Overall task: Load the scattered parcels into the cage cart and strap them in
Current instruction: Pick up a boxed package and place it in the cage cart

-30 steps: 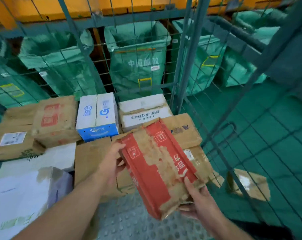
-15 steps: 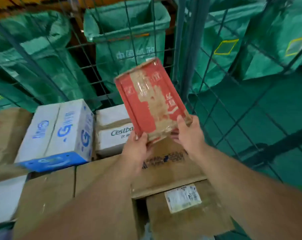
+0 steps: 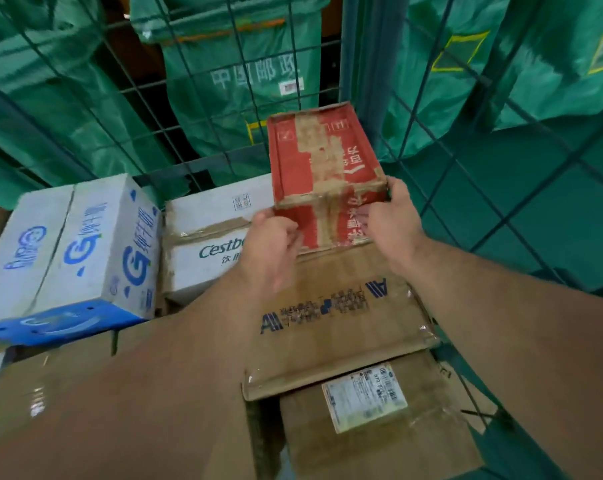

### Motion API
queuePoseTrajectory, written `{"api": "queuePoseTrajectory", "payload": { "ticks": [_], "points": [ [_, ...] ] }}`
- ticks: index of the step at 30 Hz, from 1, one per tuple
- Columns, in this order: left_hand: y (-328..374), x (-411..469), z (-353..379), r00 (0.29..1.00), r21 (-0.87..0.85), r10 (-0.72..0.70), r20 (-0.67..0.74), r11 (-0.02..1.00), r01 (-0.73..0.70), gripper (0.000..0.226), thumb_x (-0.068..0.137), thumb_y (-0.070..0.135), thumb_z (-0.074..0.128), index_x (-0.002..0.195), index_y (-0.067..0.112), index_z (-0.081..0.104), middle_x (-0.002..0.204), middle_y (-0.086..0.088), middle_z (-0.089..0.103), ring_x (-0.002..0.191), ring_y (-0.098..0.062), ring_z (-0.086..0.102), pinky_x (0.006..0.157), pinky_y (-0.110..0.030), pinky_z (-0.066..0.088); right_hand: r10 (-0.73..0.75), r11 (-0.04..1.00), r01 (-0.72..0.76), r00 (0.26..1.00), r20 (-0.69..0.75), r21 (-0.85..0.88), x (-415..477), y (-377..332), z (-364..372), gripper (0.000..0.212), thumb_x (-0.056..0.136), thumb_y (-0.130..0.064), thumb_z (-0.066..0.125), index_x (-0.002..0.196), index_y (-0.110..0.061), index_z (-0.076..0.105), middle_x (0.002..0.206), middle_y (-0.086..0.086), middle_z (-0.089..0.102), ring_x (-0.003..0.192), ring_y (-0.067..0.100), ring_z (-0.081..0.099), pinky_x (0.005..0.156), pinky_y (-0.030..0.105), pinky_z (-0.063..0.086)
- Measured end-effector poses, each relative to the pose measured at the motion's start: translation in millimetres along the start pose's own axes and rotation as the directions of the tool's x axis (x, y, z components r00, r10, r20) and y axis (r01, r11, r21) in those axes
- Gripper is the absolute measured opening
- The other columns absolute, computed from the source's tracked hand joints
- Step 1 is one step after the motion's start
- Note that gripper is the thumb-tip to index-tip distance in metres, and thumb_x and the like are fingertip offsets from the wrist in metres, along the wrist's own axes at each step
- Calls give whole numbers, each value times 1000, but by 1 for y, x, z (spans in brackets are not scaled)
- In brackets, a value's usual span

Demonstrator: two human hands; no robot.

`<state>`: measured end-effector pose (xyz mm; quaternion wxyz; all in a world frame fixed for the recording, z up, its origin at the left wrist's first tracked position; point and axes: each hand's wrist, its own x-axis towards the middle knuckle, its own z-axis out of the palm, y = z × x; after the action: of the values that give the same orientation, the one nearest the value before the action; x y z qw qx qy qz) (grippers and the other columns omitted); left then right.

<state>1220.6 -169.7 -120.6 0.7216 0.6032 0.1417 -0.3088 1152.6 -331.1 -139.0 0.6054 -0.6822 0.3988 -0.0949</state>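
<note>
A red parcel (image 3: 322, 157) with worn brown tape lies in the far right corner of the green wire cage cart (image 3: 371, 53), its near end on a flat brown carton (image 3: 334, 327). My left hand (image 3: 274, 242) grips its near left corner with curled fingers. Its near right corner is held by my right hand (image 3: 393, 218), thumb on the top edge. Both forearms reach in over the stacked parcels.
A white and blue box (image 3: 71, 251) and a white Cestbon box (image 3: 206, 244) stand left of the red parcel. A labelled brown carton (image 3: 372, 420) lies nearest me. Green mail sacks (image 3: 244, 74) hang behind the mesh. Green floor shows at right.
The red parcel came down from upright in the air onto the stack in the far right corner. Both hands went forward with it and still hold its near end.
</note>
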Motion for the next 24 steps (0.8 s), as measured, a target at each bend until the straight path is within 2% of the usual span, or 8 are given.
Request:
{"api": "queuePoseTrajectory", "payload": {
  "ticks": [3,7,12,15,17,20,21,24],
  "points": [
    [-13,-3,-2,997,89,82,4,993,-82,48,93,-8,50,134,16,45,102,-4,71,92,-12,70,95,-32,56,-87,996,87,996,17,14,-7,6,3,58,92,-4,48,141,-35,45,103,-4,69,88,16,65,69,31,54],
    [-22,-1,-11,994,83,110,-17,991,-108,49,88,-4,54,128,25,49,89,4,69,96,-15,64,104,-38,53,-164,984,165,986,22,-64,-16,2,7,62,90,-12,46,142,-46,42,99,-4,67,88,13,65,73,28,51],
    [-31,2,-14,994,137,106,-2,985,-104,51,89,-2,56,130,27,43,115,-5,69,109,-19,66,109,-40,49,-182,969,190,981,65,-157,-14,8,-1,64,93,-14,46,145,-51,34,102,-10,66,85,14,68,67,31,57],
    [-39,-3,-12,996,384,67,66,919,-87,69,95,14,63,151,35,29,132,0,63,117,-16,61,104,-33,42,-82,979,98,992,96,-176,-8,19,-6,69,98,-21,48,152,-52,19,107,-5,68,90,19,69,62,26,51],
    [-50,-3,-18,993,694,37,109,713,-102,85,97,35,66,160,42,10,143,0,57,125,-20,57,104,-37,43,-15,985,33,994,108,-169,-3,22,-6,67,100,-40,52,155,-48,15,117,-9,67,103,20,67,81,30,51],
    [-79,0,-41,984,980,-14,177,-89,-178,116,84,77,58,159,33,-20,171,5,-9,157,-20,8,124,-62,-2,18,995,-6,993,120,-100,0,21,2,88,88,-70,59,157,-38,15,132,-13,59,118,17,60,107,43,47],
    [-86,0,-45,980,962,-24,199,-186,-200,120,82,81,55,159,30,-22,168,7,-24,158,-18,-5,124,-63,-6,28,998,-22,993,111,-54,1,19,7,95,84,-76,60,158,-37,14,135,-12,57,120,19,60,107,47,47],
    [-95,2,-49,976,962,-21,219,-164,-219,123,79,82,57,160,28,-19,165,9,-30,156,-14,-15,124,-60,-5,92,994,-95,994,59,59,5,10,24,103,79,-81,58,159,-36,10,143,-4,55,124,25,59,108,56,45]
  ]
}}
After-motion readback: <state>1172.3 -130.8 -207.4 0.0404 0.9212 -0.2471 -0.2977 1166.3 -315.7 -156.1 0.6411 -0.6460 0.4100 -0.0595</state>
